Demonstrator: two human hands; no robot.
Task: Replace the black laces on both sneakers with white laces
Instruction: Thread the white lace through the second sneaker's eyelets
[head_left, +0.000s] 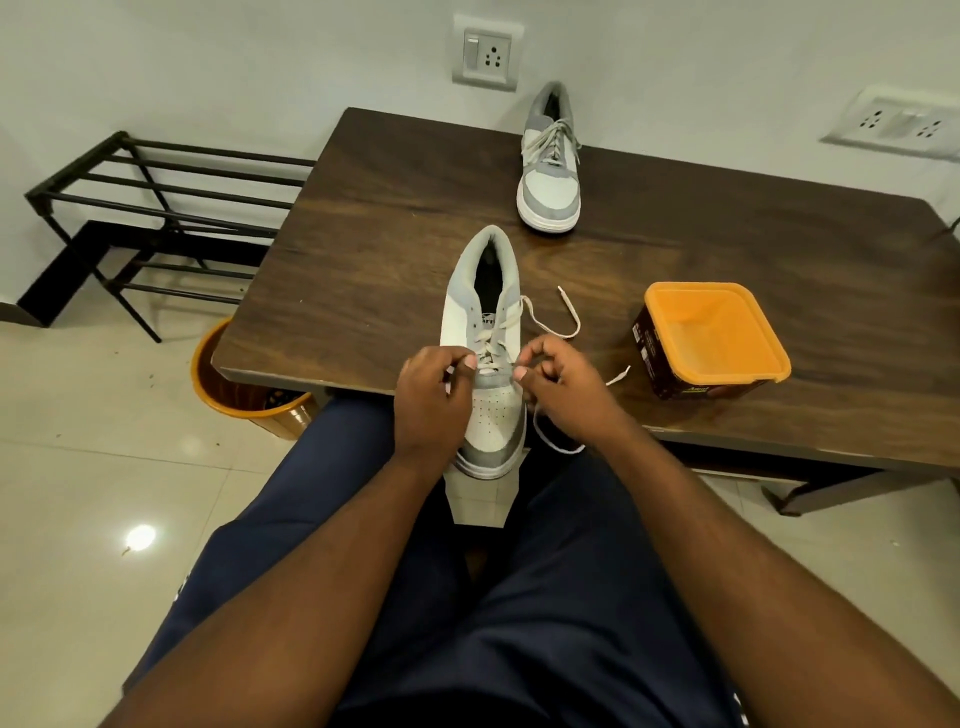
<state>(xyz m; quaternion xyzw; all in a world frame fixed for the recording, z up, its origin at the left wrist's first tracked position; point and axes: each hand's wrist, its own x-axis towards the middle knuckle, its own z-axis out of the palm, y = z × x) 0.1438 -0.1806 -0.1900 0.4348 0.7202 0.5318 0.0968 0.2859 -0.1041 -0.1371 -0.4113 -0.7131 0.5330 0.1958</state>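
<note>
Dark wood-grain worktop (395, 249) fills the middle of the head view, set against a pale wall with a switch-and-socket plate (485, 52)

Near sneaker (491, 338) — white and grey — lies on the worktop's front edge, toe toward the person and overhanging the edge, heel opening pointing away. White lace (553, 325) is threaded through the eyelets; one loose end loops out on the worktop to the right of the shoe, another strand hangs below the edge beside the toe, and a short tip shows just right of the right hand

Left hand (434, 402): fingers curled, thumb and forefinger pinching at the lace crossings on the left side of the lowest eyelets, palm lying against the shoe's side. Right hand (558, 392): fingers curled, pinching the lace at the right side of the same row. Both grips narrow, closed on the lace; the two hands are close together over the vamp, not touching each other

Far sneaker (550, 166) sits well apart at the back of the worktop, toe toward the person, already laced in white, ends lying loose over the tongue

Orange-rimmed square tub (714, 338) with a brown body stands on the worktop to the right of the near sneaker, open — contents cannot be made out

Left of the worktop: black metal rack (150, 208) on the tiled floor, and an orange bin (244, 395) partly under the worktop's corner

Person's legs in dark blue trousers (519, 623) in the foreground
</note>
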